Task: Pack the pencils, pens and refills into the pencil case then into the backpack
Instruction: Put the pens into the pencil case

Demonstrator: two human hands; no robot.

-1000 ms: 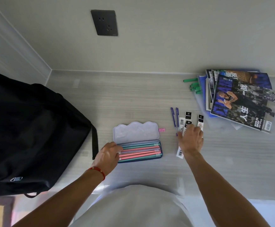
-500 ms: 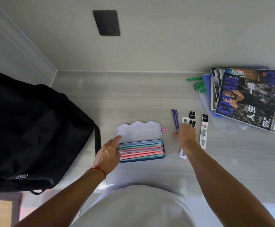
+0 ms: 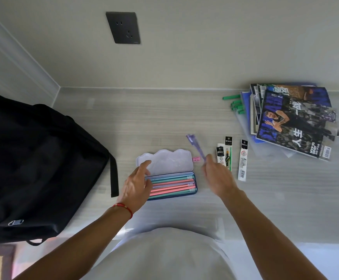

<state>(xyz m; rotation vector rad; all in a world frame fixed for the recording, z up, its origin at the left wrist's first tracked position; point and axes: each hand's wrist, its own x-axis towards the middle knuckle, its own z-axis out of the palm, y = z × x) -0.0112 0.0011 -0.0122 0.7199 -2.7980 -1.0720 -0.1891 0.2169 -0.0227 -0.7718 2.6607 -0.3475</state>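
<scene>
Your right hand [image 3: 218, 176] pinches the purple pens [image 3: 197, 147], lifted just right of the open pencil case [image 3: 170, 174] on the table [image 3: 164, 118]. Your left hand [image 3: 136, 186], fingers spread and empty, rests on the case's left end. Refills [image 3: 242, 160] lie nearby; the backpack [image 3: 33, 168] sits left.

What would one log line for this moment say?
right hand: holds pens | left hand: on case | refills: on desk

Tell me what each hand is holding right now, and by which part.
The right hand pinches the purple pens by their near ends, the far ends lifted. The left hand holds nothing; it rests open on the pencil case.
</scene>
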